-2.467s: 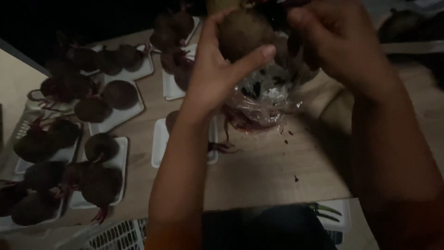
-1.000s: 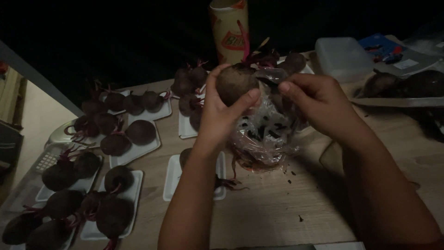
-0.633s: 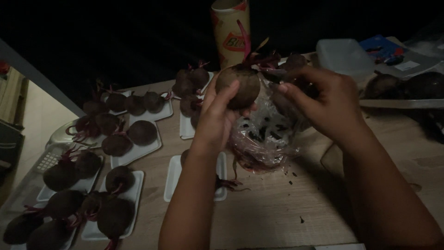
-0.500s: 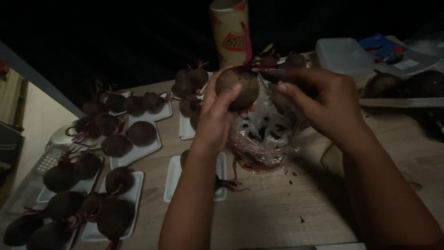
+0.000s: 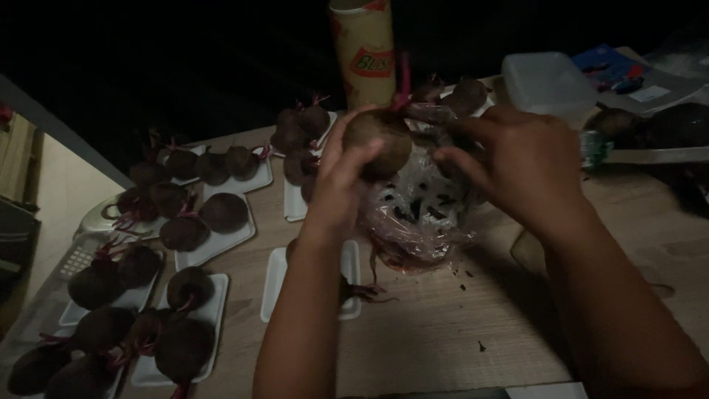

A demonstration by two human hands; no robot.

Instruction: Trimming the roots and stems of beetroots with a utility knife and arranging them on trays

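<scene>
Left hand (image 5: 341,177) grip around beetroot (image 5: 378,142); right hand (image 5: 517,159) on plastic bag (image 5: 417,222).

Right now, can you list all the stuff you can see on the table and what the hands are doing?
Held beet: one, brownish, round, lifted above the bag.
Plastic bag: one, clear and crinkled, middle of the table, dark pieces inside.
White trays: several, spread over the left half of the table.
Beets on trays: many, too dark to count, dark purple with reddish stems.
Tall can: one, yellowish, standing at the far edge.
Plastic container: one, pale, far right.
Wooden table: one, light brown, under everything.
Left hand: holds the beet from below and the side.
Right hand: fingers reach toward the beet's top; whether they touch is unclear.
</scene>
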